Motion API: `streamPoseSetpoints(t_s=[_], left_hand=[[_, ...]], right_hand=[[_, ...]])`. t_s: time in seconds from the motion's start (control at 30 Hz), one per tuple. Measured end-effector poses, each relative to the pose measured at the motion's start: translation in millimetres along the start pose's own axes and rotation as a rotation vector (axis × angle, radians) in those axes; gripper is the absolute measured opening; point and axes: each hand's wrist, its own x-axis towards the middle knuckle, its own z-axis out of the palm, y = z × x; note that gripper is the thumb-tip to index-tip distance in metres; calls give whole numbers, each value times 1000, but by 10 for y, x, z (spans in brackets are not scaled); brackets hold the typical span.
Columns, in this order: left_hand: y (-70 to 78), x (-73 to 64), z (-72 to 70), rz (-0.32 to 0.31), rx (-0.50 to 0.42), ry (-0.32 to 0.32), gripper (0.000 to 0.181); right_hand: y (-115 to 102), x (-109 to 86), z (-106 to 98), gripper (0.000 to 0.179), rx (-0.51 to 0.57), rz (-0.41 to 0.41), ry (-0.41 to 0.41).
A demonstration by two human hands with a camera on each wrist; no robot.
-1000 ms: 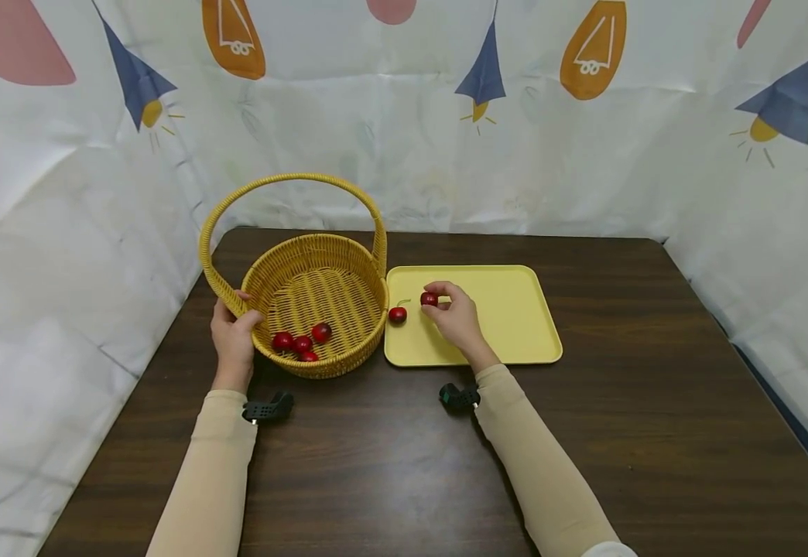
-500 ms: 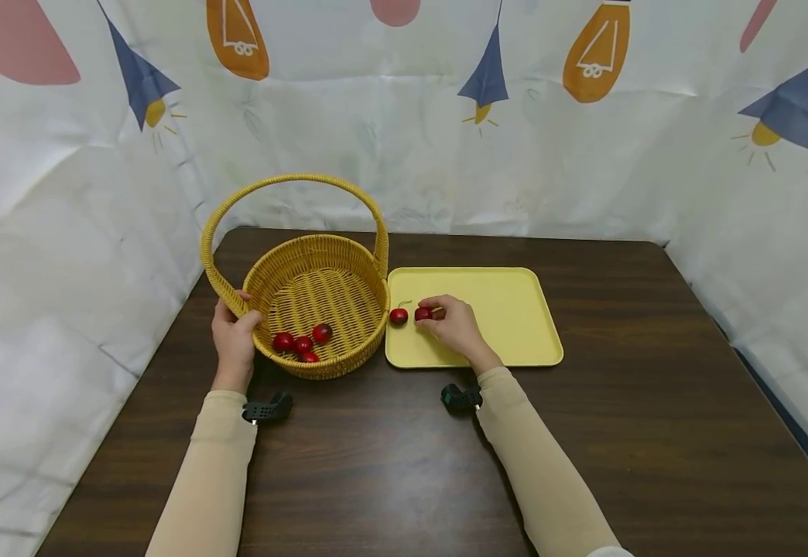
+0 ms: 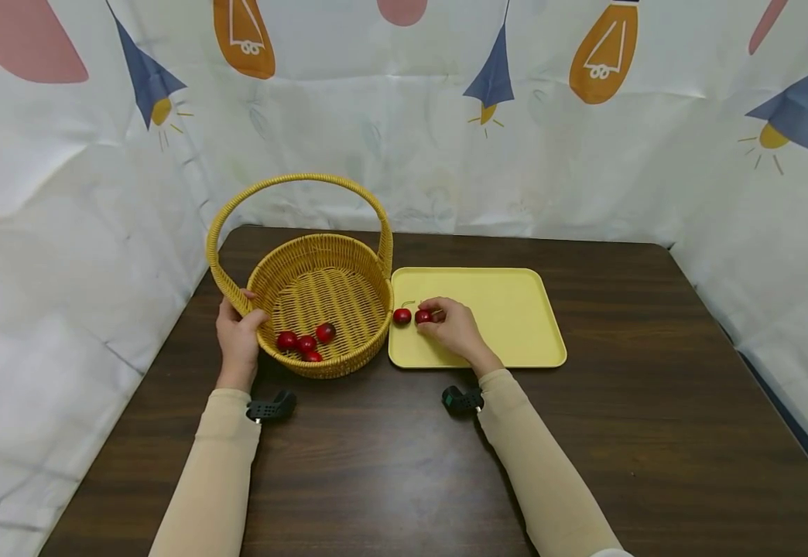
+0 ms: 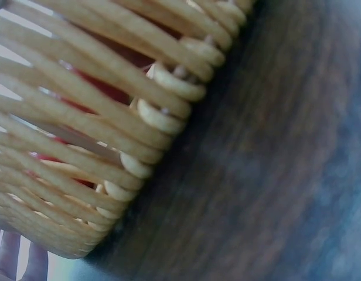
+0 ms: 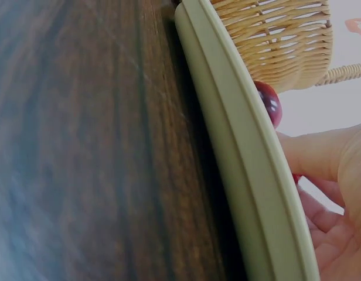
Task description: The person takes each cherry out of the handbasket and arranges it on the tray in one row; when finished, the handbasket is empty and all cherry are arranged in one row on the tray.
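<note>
My left hand [image 3: 238, 340] grips the yellow wicker basket [image 3: 327, 271] at its left side, where the tall handle meets the rim. Several dark red cherries [image 3: 325, 333] lie together at the near side of the basket's floor. On the yellow tray [image 3: 505, 313], my right hand [image 3: 458, 331] pinches a cherry [image 3: 422, 316] between thumb and fingers, low over the surface. Just left of it lies another cherry [image 3: 402, 316] with a stem. In the right wrist view, the tray's edge and my thumb hide most of the held cherry; the other cherry [image 5: 269, 104] shows above the rim.
The basket stands against the tray's left edge on a dark wooden table [image 3: 369, 456]. Its arched handle [image 3: 299, 178] rises high above the bowl. A white patterned cloth [image 3: 418, 155] hangs behind and along both sides of the table.
My right hand has come down and slightly left with its cherry, nearer the one with the stem. My left hand keeps its hold on the basket. The head view has shifted slightly.
</note>
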Motion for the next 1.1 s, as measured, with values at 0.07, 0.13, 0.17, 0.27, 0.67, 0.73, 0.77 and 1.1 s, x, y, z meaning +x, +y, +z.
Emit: streamPoseSetpoints(t_s=[0.07, 0.13, 0.17, 0.27, 0.67, 0.73, 0.77, 1.1], left_hand=[[-12, -2, -7, 2, 0, -1, 35], [-22, -4, -8, 8, 0, -4, 34], [-25, -4, -7, 11, -1, -6, 35], [-21, -7, -2, 13, 2, -8, 35], [-22, -26, -10, 17, 6, -2, 34], [-22, -28, -13, 13, 9, -2, 34], [-23, -28, -15, 12, 11, -1, 34], [11, -17, -2, 24, 22, -5, 33]], right_hand=[[7, -6, 2, 34, 2, 2, 4], [9, -13, -3, 34, 2, 0, 10], [9, -16, -6, 35, 0, -1, 13], [4, -17, -11, 35, 1, -8, 13], [-6, -9, -43, 37, 55, 15, -3], [-5, -17, -46, 35, 65, 23, 6], [-5, -18, -48, 34, 69, 22, 14], [-192, -48, -83, 24, 119, -72, 198]])
